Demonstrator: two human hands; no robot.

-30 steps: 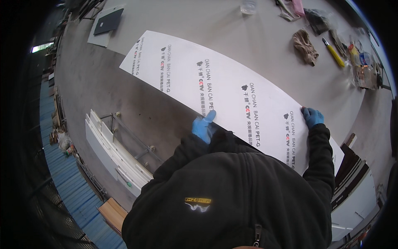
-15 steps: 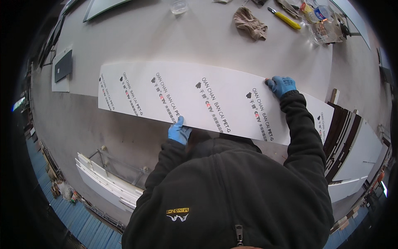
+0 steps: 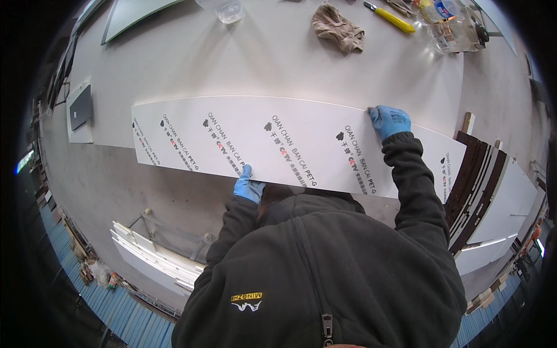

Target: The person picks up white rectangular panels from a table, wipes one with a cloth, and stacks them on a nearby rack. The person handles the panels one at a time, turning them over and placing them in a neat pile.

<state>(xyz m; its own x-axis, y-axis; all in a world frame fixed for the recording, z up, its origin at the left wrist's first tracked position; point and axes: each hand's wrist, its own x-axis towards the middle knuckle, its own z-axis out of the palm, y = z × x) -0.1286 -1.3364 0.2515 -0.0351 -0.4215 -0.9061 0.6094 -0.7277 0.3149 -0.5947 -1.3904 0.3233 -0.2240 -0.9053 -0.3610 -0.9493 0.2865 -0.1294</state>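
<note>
While the left hand (image 3: 249, 187) grips the white board (image 3: 255, 145) by its near edge, thumb on top, | the right hand (image 3: 390, 122) clasps the far edge | board juts past the table (image 3: 272, 64) front | rag (image 3: 339, 32), yellow knife (image 3: 395, 20) beyond

Panel (image 3: 301, 145) at near edge of table (image 3: 272, 72); cloth (image 3: 339, 30), knife (image 3: 394, 20), bottle (image 3: 455, 36) behind it, left to right; board stack (image 3: 486, 197) right.

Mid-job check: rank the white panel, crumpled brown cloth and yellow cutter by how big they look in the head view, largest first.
1. White panel, by far the largest.
2. Crumpled brown cloth.
3. Yellow cutter, about as long as the cloth is wide, but much thinner.
</note>
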